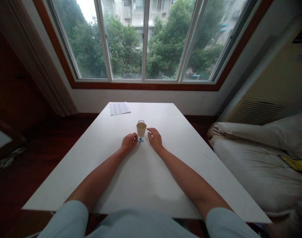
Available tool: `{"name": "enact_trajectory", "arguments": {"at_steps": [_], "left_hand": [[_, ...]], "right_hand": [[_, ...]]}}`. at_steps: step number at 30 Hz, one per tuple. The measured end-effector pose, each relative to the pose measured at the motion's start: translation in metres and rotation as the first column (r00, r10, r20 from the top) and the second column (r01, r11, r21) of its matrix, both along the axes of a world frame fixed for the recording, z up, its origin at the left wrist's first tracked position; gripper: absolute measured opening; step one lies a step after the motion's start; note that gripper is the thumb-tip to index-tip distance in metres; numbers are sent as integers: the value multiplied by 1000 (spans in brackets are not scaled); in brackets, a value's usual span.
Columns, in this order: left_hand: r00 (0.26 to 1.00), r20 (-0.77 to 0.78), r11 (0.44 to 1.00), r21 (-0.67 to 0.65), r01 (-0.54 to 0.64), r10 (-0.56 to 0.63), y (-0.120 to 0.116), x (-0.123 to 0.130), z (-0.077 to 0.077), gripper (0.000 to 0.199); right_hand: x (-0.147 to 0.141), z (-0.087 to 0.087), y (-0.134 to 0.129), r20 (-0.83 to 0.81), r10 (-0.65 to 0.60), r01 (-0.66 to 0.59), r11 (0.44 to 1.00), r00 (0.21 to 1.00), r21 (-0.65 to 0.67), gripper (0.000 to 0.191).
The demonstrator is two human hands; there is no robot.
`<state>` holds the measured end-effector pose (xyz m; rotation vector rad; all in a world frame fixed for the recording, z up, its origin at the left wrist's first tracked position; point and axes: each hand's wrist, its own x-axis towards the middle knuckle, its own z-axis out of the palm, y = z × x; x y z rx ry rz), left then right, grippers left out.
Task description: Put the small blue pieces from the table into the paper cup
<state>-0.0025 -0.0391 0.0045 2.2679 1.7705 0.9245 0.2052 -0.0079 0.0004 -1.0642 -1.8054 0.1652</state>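
Note:
A tan paper cup (141,130) stands upright near the middle of the white table (146,178). Just in front of its base lie several small blue pieces (140,140), too small to identify. My left hand (129,142) rests on the tabletop to the left of the cup and the blue pieces, its fingers curled together; what they hold, if anything, is hidden. On the cup's right side, my right hand (155,138) has thumb and fingers apart with nothing between them. Its index fingertip is very close to the cup; I cannot tell whether they touch.
Behind the cup sits a small round item with a dark outline (141,121), partly hidden. Printed paper sheets (120,108) lie at the table's far left corner. A cloth-covered couch (255,158) stands to the right, and a wide window (143,43) is beyond the table.

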Motion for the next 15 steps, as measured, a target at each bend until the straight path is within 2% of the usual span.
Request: {"name": "enact_trajectory", "arguments": {"at_steps": [3,8,15], "left_hand": [[1000,26,1000,0,10,-10,0,0,0,9],[996,87,1000,1,16,-16,2,1,-1,10],[989,127,997,3,72,-72,1,0,2,19]], "right_hand": [[0,3,-1,24,11,-12,999,1000,51,43],[-5,5,-4,132,116,-128,988,984,90,56],[-6,0,0,213,188,-207,976,959,73,57]]}}
